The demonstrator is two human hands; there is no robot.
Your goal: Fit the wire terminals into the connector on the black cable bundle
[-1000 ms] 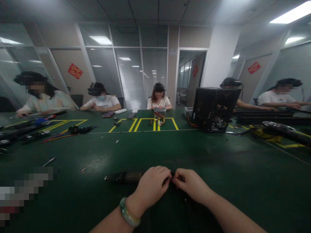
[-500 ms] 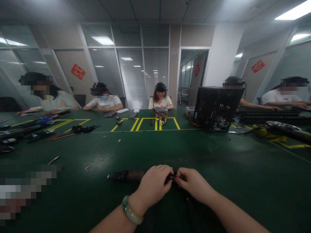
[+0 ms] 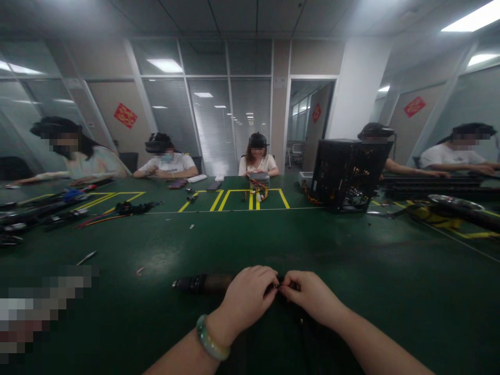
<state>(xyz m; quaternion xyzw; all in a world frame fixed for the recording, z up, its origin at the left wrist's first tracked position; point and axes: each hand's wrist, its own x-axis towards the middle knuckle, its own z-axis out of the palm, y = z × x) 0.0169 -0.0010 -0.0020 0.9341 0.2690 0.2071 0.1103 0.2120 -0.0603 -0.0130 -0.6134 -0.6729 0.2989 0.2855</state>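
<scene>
A big, flat, green table with yellow lines reaches across the room; close to its far edge, right of the middle, stands a tall, black, metal computer case; toward the near edge, about the middle, lies a long, round, dark tool with a brown middle, its silver tip pointing to the left edge.

The left hand lies over the tool's right part, fingers curled around it; the right hand is just beside it, thumb and first finger pressed together; a smooth, green and yellow, stone-like bangle circles the left wrist; a thin, grey, metal stick lies toward the left edge; smallest is a tiny dark bit at the tool's right end, which the right fingers seem to pinch.

The job there looks begun but not done, I think; the tool's left part looks whole; the hands hide the rest, so I cannot tell how much is left.
</scene>
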